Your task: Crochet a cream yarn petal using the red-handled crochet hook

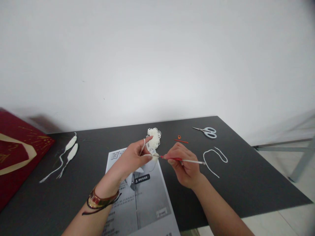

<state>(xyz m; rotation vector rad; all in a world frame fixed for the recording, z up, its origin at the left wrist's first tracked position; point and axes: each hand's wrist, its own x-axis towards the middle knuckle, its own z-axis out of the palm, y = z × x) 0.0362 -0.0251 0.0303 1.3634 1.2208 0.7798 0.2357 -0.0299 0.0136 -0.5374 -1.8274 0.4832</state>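
Between finger and thumb, my left hand pinches a small piece of white crochet work, and a strand of white yarn loops over its index finger. My right hand is closed around a crochet hook with a red grip and a silvery shaft. The hook's tip meets the crochet piece at my left fingertips. Just behind my left hand lies a loose heap of white yarn. A printed sheet with a grey picture and text is under my hands, partly covered by my left forearm.
Grey-handled scissors lie at the back right, with an orange needle and orange stitch marker nearer the middle. A cut yarn length is to the right. Two white crocheted pieces with tails and a red bag are leftward.
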